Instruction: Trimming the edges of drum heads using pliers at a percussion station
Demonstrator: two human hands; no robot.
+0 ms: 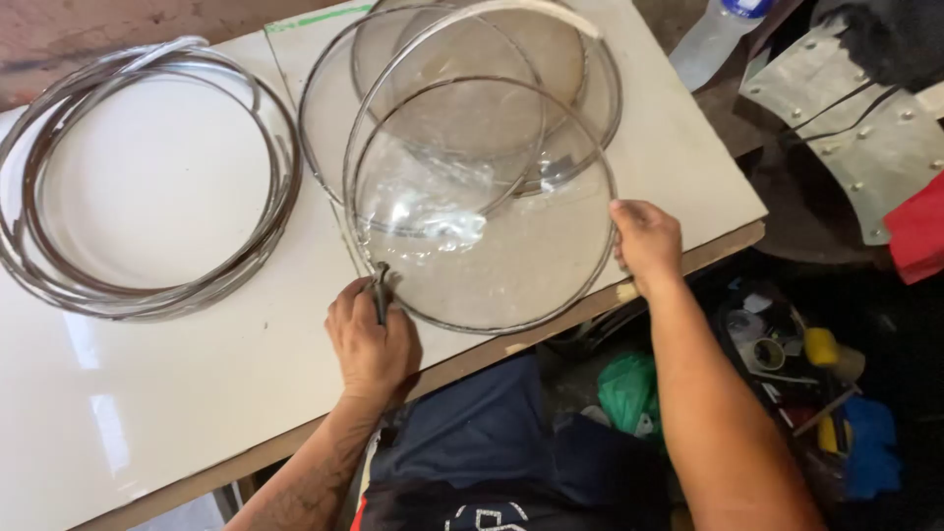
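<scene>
At the near right edge of the white board (147, 393), the left hand (372, 339) has its fingers clamped on small pliers (380, 287) biting the mesh sieve ring (482, 206), the right hand (644, 241) gripping its far rim; I'd keep it flat while squeezing.

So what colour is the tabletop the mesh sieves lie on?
White, glossy; the tabletop shows best in the head view.

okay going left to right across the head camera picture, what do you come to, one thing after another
Bundle of bare metal hoops → left hand gripping a small dark tool at the rim → mesh sieve on top of the stack → right hand on that sieve's rim → clear plastic bottle → riveted metal sheet.
</scene>
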